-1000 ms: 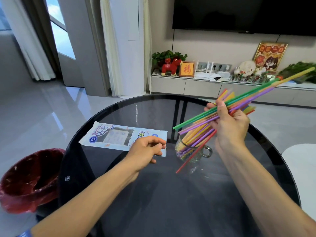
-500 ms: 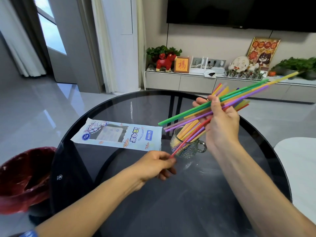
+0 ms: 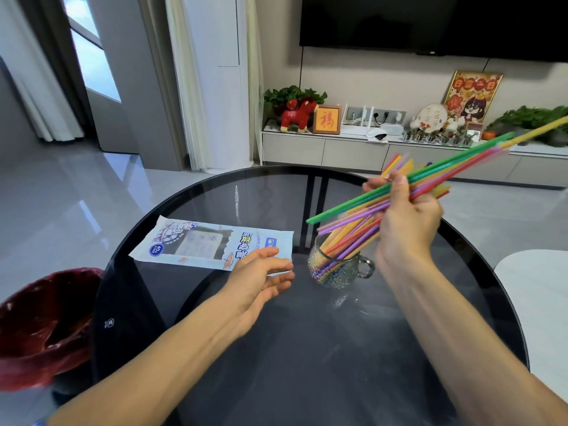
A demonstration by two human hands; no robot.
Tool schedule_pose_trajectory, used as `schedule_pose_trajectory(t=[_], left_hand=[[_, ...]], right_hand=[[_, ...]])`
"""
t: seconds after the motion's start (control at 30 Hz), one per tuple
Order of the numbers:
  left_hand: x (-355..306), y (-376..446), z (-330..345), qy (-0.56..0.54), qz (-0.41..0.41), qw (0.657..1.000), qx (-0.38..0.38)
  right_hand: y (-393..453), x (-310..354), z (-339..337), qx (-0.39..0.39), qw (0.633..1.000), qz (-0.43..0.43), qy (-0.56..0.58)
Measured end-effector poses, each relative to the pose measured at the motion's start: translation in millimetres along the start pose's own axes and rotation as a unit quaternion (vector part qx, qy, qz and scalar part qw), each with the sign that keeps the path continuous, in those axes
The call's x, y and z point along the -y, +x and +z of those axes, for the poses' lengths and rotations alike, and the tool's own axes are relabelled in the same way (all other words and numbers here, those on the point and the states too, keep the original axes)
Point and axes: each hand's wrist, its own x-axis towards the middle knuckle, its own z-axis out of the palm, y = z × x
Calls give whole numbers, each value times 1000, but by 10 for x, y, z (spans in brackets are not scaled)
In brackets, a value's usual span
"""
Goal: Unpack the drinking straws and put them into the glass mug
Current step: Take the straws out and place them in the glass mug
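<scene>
My right hand (image 3: 405,216) grips a bundle of coloured drinking straws (image 3: 461,161) that slants up to the right. The lower ends of many straws sit inside the textured glass mug (image 3: 336,269) on the round dark glass table (image 3: 307,348). A green straw sticks out of the bundle to the left above the mug. My left hand (image 3: 261,275) hovers just left of the mug with fingers relaxed and holds nothing. The flat light-blue straw package (image 3: 199,241) lies on the table behind my left hand.
A red-lined waste bin (image 3: 40,327) stands on the floor at the left of the table. A white seat (image 3: 541,302) is at the right edge. A low cabinet (image 3: 353,152) with ornaments and plants runs along the far wall under a television.
Half a second ago my left hand pinched the lower end of a red straw. Now it has let go and its fingers are spread beside the mug. The straw bundle stays in my right hand.
</scene>
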Motion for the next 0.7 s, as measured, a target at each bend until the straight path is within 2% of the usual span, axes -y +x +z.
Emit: schedule_pose_trajectory(t=[0.17, 0.37, 0.5, 0.7], left_hand=[[47, -2, -1, 46, 4, 999, 16], [68, 16, 68, 87, 13, 996, 18], [76, -8, 76, 111, 15, 993, 19], [65, -29, 19, 126, 20, 992, 4]], right_hand=[[186, 17, -39, -30, 998, -52, 29], [140, -205, -125, -16, 993, -26, -112], [175, -231, -203, -43, 972, -66, -223], [165, -232, -192, -37, 967, -80, -239]])
